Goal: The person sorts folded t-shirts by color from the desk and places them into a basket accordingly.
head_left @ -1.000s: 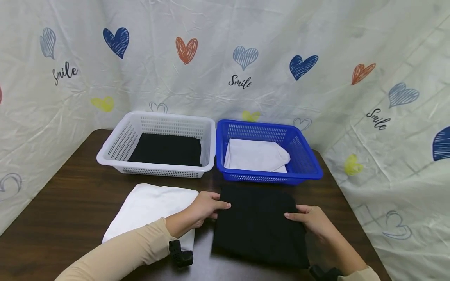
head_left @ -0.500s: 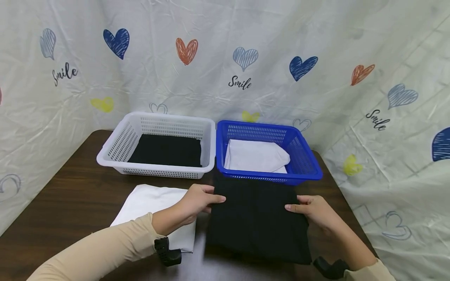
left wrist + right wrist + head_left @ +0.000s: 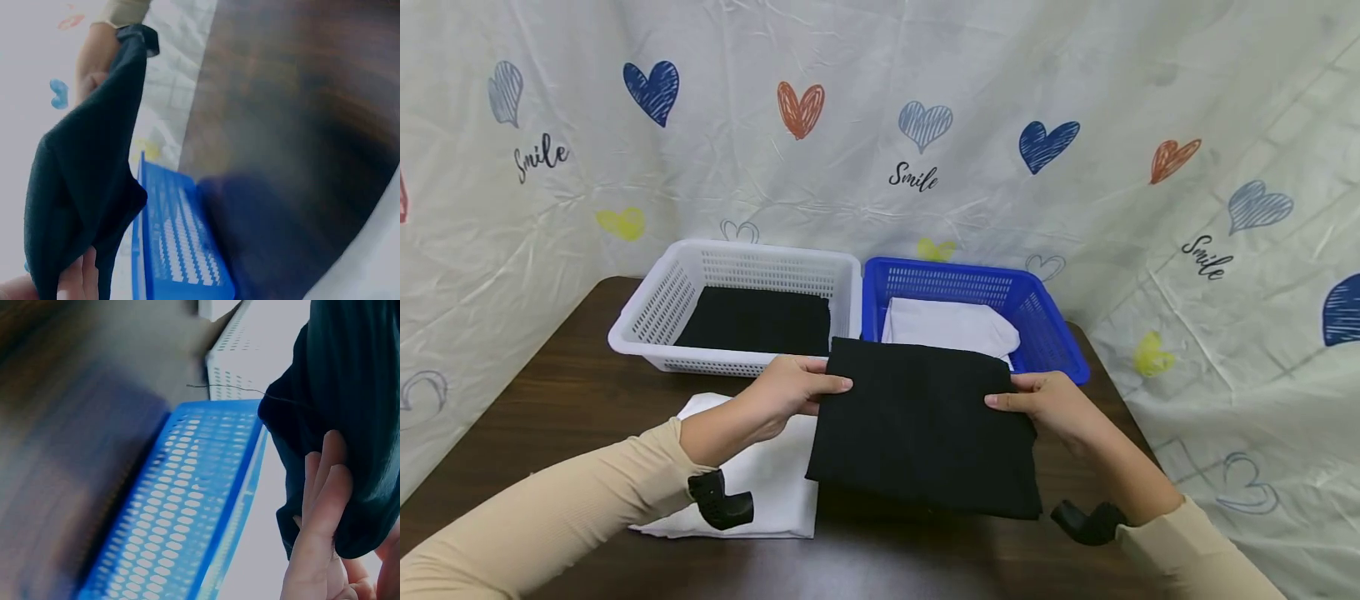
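Observation:
A folded black cloth (image 3: 925, 429) hangs above the table, stretched between both hands, its far edge overlapping the front of the blue basket (image 3: 1051, 333) in the head view. My left hand (image 3: 790, 390) pinches its left side, thumb on top and fingers beneath. On the opposite side my right hand (image 3: 1051, 402) grips the cloth the same way. In the left wrist view the black cloth (image 3: 87, 169) sags between the hands beside the blue basket (image 3: 181, 237). Fingers (image 3: 325, 500) of the right hand lie under the cloth in the right wrist view, where a loose thread trails from it.
A white basket (image 3: 737, 364) holding a folded black cloth (image 3: 756, 321) stands left of the blue one. Inside the blue basket lies a folded white cloth (image 3: 951, 325). Another white cloth (image 3: 775, 483) rests on the dark wooden table (image 3: 550, 392), partly behind the left forearm.
Both hands have raised the black cloth off the table and carried it up and slightly left, toward the baskets. More of the table shows beneath it now.

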Demonstrator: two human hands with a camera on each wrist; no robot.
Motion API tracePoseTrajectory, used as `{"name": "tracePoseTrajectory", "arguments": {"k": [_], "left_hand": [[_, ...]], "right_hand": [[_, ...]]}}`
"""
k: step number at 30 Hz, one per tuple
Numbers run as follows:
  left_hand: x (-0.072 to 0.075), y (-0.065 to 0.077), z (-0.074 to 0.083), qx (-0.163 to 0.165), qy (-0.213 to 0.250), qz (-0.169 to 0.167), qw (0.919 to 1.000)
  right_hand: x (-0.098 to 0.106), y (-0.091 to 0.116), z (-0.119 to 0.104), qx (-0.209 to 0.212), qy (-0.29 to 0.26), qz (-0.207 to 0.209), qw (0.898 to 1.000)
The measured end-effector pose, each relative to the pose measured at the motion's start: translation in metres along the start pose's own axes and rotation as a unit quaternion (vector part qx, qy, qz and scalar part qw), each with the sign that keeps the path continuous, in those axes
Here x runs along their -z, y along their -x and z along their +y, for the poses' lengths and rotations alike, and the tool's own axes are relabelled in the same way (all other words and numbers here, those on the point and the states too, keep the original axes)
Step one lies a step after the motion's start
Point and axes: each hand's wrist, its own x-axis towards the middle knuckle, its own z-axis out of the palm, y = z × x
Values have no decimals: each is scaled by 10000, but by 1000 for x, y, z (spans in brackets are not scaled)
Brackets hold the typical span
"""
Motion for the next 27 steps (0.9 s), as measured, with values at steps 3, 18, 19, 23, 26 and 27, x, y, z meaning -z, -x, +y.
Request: {"name": "tracePoseTrajectory", "arguments": {"k": [3, 18, 19, 23, 26, 27], "left_hand": [[9, 1, 8, -17, -39, 86, 10000], [46, -3, 35, 125, 58, 423, 9990], [48, -3, 37, 107, 52, 429, 9990], [59, -6, 43, 70, 20, 517, 9986], [65, -8, 47, 93, 11, 628, 9980], [67, -9, 48, 89, -15, 638, 9979]], "right_hand": [[1, -7, -12, -10, 12, -12, 10000], [2, -45, -52, 13, -736, -370, 9966], [2, -48, -55, 29, -748, -387, 9964], [1, -58, -65, 51, -815, -432, 9957], [0, -66, -70, 4, -881, -480, 9950], [-1, -69, -72, -18, -903, -507, 9946]]}}
